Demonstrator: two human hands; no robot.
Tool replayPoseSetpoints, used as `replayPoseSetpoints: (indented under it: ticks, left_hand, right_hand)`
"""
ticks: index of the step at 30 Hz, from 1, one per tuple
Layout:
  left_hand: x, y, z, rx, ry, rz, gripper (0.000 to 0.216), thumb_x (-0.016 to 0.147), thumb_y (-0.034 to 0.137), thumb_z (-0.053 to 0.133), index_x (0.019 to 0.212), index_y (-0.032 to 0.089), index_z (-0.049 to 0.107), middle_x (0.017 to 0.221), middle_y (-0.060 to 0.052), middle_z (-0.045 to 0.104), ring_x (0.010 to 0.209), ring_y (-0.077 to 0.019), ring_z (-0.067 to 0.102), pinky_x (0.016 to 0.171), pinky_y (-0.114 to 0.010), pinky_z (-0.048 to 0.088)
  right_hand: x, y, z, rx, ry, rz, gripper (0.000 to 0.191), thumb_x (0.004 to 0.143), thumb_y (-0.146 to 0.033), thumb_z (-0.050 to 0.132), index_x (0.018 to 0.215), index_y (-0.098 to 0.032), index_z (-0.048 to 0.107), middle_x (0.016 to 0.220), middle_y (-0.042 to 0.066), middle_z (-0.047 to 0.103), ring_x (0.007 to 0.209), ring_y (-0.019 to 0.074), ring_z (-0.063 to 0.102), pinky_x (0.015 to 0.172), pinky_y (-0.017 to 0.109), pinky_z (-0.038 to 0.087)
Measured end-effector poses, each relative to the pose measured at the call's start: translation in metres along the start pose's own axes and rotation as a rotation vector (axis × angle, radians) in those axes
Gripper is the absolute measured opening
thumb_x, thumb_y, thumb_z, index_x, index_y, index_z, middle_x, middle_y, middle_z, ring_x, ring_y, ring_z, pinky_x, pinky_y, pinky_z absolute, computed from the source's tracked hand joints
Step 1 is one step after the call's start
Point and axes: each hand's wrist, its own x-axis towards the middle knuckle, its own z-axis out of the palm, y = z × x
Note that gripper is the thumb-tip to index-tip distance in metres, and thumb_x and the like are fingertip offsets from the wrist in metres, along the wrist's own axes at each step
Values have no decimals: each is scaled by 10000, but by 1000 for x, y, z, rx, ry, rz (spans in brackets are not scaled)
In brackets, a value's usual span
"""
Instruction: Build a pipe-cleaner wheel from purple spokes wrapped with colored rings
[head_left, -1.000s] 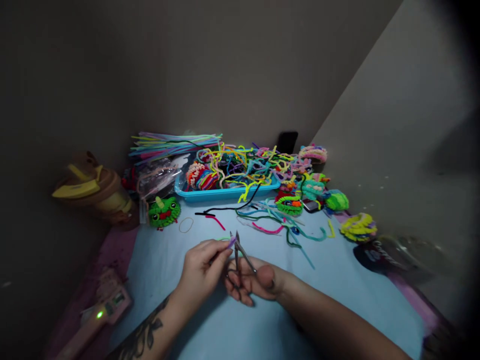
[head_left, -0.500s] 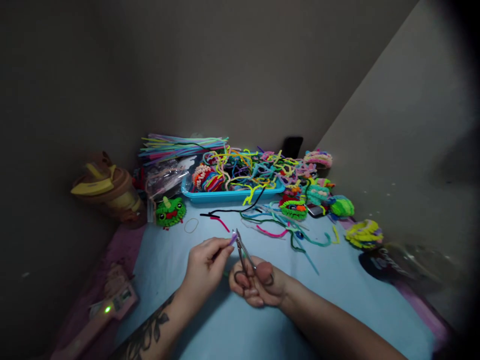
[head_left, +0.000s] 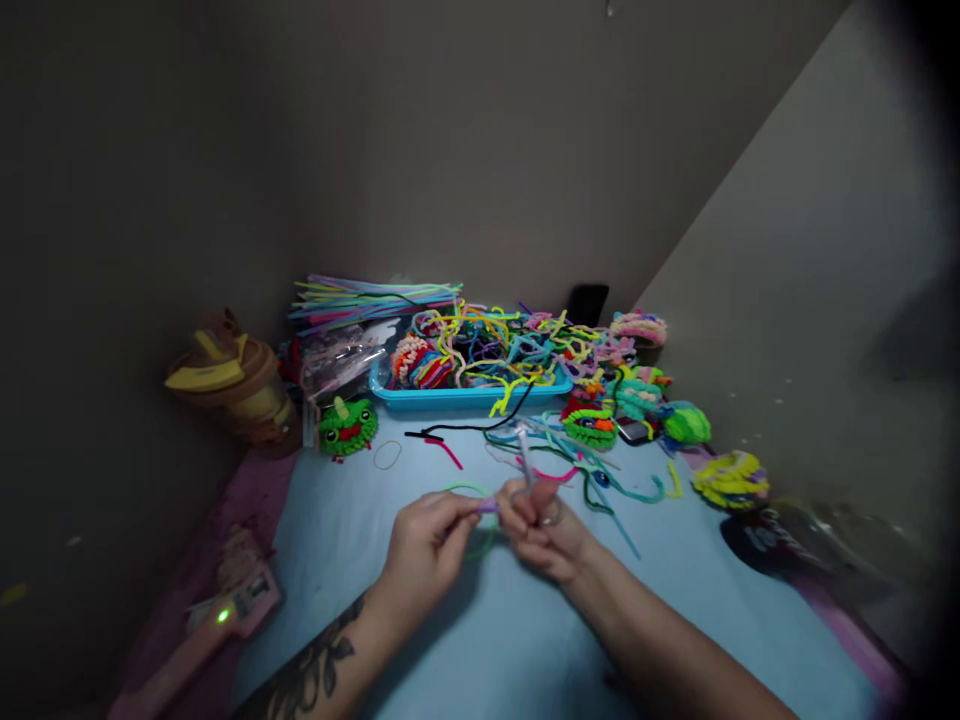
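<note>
My left hand (head_left: 426, 548) pinches a short purple pipe cleaner piece (head_left: 487, 506) between thumb and fingertips. At the piece's other end are the fingertips of my right hand (head_left: 546, 535). Scissors (head_left: 524, 452) stay in that right hand, their handles around its fingers, the blades together and pointing away from me; motion blurs them. A light green pipe cleaner (head_left: 472, 488) curves behind and below the hands, partly hidden. Just beyond lie a pink pipe cleaner piece (head_left: 448, 453) and a black one (head_left: 472, 430).
A blue tray (head_left: 472, 400) heaped with pipe cleaners stands at the back. Left of it are a green frog-like figure (head_left: 349, 428) and a lidded cup (head_left: 247, 395). Several fuzzy figures, such as a yellow one (head_left: 731, 482), line the right. A pink device (head_left: 251, 605) sits front left.
The scissors have swung right, away from the purple piece, and their blades have closed. My right fingertips have come to the piece, which now lies level.
</note>
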Motion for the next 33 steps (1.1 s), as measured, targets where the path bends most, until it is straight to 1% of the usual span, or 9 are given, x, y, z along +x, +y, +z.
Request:
replayPoseSetpoints:
  ticks: [1, 3, 6, 8, 10, 14, 18, 26, 33]
  left_hand:
    - [0, 1, 1, -10, 1, -9, 170, 792, 229, 587, 860, 220, 742, 702, -56, 701, 643, -167, 608, 621, -264, 451]
    - [1, 1, 1, -38, 65, -75, 155, 776, 245, 606, 844, 210, 741, 710, -54, 703, 638, -165, 613, 612, -260, 453]
    - [8, 2, -2, -150, 189, -258, 203, 757, 299, 627, 897, 183, 716, 754, -50, 715, 640, -163, 630, 624, -265, 476]
    - [14, 3, -5, -281, 229, -362, 282, 736, 346, 647, 947, 162, 676, 770, -51, 718, 663, -164, 641, 637, -267, 493]
    - [18, 3, -6, -388, 232, -415, 318, 704, 378, 677, 922, 149, 637, 755, -48, 714, 643, -148, 630, 609, -246, 483]
    - [21, 4, -6, -552, 169, -490, 316, 688, 387, 705, 842, 153, 558, 758, -42, 709, 566, -98, 588, 546, -197, 430]
    - [20, 4, -6, -669, 106, -558, 287, 712, 361, 698, 832, 149, 546, 791, -46, 700, 556, -75, 566, 527, -178, 417]
    - [17, 0, -1, -706, 37, -584, 252, 724, 357, 686, 785, 147, 562, 657, 19, 602, 478, -49, 483, 439, -156, 374]
    - [14, -1, 2, -768, -96, -594, 250, 776, 372, 637, 750, 145, 536, 603, 27, 584, 428, -34, 459, 433, -149, 362]
  right_hand:
    - [0, -8, -2, -18, 9, -57, 492, 618, -545, 738, 564, -130, 480, 545, -50, 502, 333, -23, 245, 255, 83, 272]
    - [-2, -20, -3, -73, 22, -69, 485, 607, -561, 730, 593, -128, 513, 600, -37, 523, 361, -16, 284, 292, 98, 318]
    - [-4, -23, 1, -107, 10, 18, 504, 574, -578, 738, 724, -119, 593, 731, -7, 545, 433, 1, 348, 323, 109, 344]
    - [-4, -17, 5, -103, -34, 85, 565, 558, -597, 736, 829, -115, 617, 823, 21, 545, 498, 21, 401, 332, 112, 357]
    - [-3, -10, 9, -103, -82, 130, 615, 559, -615, 725, 893, -110, 619, 884, 48, 546, 544, 40, 446, 334, 116, 371]
    - [-3, -1, 12, -154, -112, 166, 622, 561, -632, 715, 844, -85, 622, 916, 88, 545, 592, 71, 515, 334, 119, 395]
    - [-5, 0, 16, -247, -190, 222, 679, 545, -690, 680, 796, -62, 623, 907, 107, 533, 580, 70, 510, 327, 123, 397]
    - [-6, 7, 15, -322, -303, 318, 744, 515, -752, 638, 808, -68, 604, 958, 132, 531, 651, 104, 548, 341, 120, 408]
    - [-7, 10, 8, -340, -345, 371, 787, 511, -755, 637, 871, -56, 606, 975, 136, 525, 649, 99, 549, 356, 125, 416]
